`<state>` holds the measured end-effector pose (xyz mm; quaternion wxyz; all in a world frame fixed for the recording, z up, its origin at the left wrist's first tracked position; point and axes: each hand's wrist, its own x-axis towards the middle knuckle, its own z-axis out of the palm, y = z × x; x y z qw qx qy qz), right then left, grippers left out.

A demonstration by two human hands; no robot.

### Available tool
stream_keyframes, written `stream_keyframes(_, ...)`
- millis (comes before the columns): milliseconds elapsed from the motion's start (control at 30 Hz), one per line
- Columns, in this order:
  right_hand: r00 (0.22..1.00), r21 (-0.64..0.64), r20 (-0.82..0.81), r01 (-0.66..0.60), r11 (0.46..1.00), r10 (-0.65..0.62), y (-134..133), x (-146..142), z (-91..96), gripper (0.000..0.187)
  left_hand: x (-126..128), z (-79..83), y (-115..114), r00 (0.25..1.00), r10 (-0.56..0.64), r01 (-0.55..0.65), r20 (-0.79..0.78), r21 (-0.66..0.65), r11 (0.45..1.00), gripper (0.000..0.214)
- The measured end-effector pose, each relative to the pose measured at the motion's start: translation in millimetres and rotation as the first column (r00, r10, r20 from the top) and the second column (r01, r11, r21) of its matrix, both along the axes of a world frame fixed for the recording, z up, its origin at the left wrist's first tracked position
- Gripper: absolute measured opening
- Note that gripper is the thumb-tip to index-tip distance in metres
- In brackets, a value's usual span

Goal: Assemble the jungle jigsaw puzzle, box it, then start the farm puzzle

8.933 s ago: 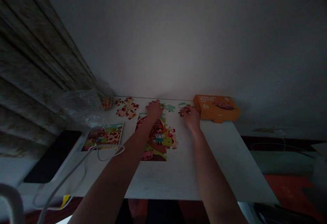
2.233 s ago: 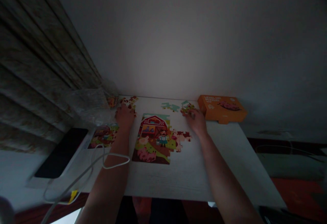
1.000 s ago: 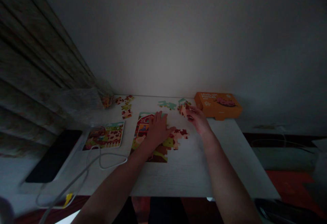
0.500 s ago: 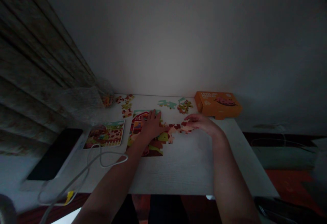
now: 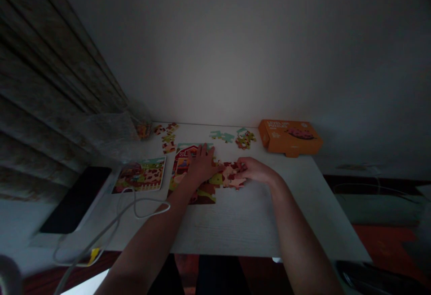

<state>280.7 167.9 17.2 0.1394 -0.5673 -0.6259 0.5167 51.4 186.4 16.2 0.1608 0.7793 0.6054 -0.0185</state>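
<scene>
A partly joined jigsaw puzzle [image 5: 205,191] with a red barn lies on the white table. My left hand [image 5: 201,165] rests flat across it, fingers spread. At the puzzle's right side, my right hand [image 5: 254,169] pinches a puzzle piece [image 5: 238,182] patterned in pink and brown, up against other pieces there. The fingertips partly cover that piece, so whether it is interlocked I cannot tell. Left of the puzzle lies a picture card [image 5: 139,176] showing a similar farm scene.
Loose pieces [image 5: 168,138] lie at the back left, light green ones [image 5: 221,136] and a small cluster [image 5: 245,138] at the back middle. An orange puzzle box [image 5: 291,138] stands at the back right. A black phone [image 5: 76,200] and a white cable [image 5: 114,221] are at the left.
My right hand has moved left and slightly nearer with the pink and brown piece, bringing it against the puzzle's right side. My left hand has stayed on the puzzle.
</scene>
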Motion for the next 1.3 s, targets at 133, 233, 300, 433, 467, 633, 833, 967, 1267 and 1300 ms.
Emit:
stream_keyframes(133,0.983,0.093,0.182,-0.049,0.994,0.031,1,-3,4.2,0.027,0,2.1,-1,1.000,-0.001,0.001,0.011,-0.002,1.000,0.084)
stream_keyframes(233,0.940,0.119,0.340,-0.061,0.991,0.017,1,-5,6.9,0.030,0,2.1,0,1.000,-0.006,0.006,0.023,0.009,1.000,0.084)
stream_keyframes(300,0.906,0.117,0.422,-0.071,0.991,0.015,0,-7,8.2,0.030,0,0.9,0,0.999,-0.028,0.027,0.043,0.022,0.999,0.082)
stream_keyframes(433,0.830,0.122,0.558,-0.070,0.990,-0.010,-2,-9,11.6,0.030,2,-3.2,-3,0.975,-0.197,0.195,0.104,0.037,0.980,0.071)
stream_keyframes(467,0.813,0.119,0.582,-0.064,0.991,-0.017,-3,-10,12.9,0.030,4,-4.4,-5,0.963,-0.246,0.243,0.112,0.040,0.969,0.068)
stream_keyframes(633,0.795,0.068,0.606,-0.069,0.995,0.013,-3,-13,18.5,0.030,13,-8.5,-13,0.932,-0.342,0.339,0.123,0.045,0.940,0.058)
stream_keyframes(833,0.838,0.093,0.545,-0.097,0.991,0.030,-1,-10,14.0,0.027,15,-2.7,-16,0.937,-0.327,0.328,0.119,0.017,0.945,0.057)
stream_keyframes(967,0.935,0.169,0.354,-0.040,0.985,-0.023,3,3,5.8,0.023,15,2.7,-19,0.937,-0.323,0.325,0.132,0.003,0.946,0.057)
stream_keyframes(1267,0.943,0.501,-0.045,0.307,0.809,-0.329,20,18,-11.8,0.017,4,9.4,-1,0.960,-0.111,0.084,0.259,0.115,0.990,0.047)
stream_keyframes(1300,0.936,0.508,-0.046,0.322,0.799,-0.348,20,18,-11.8,0.018,-7,12.3,7,0.967,-0.042,0.002,0.251,0.161,0.987,0.045)
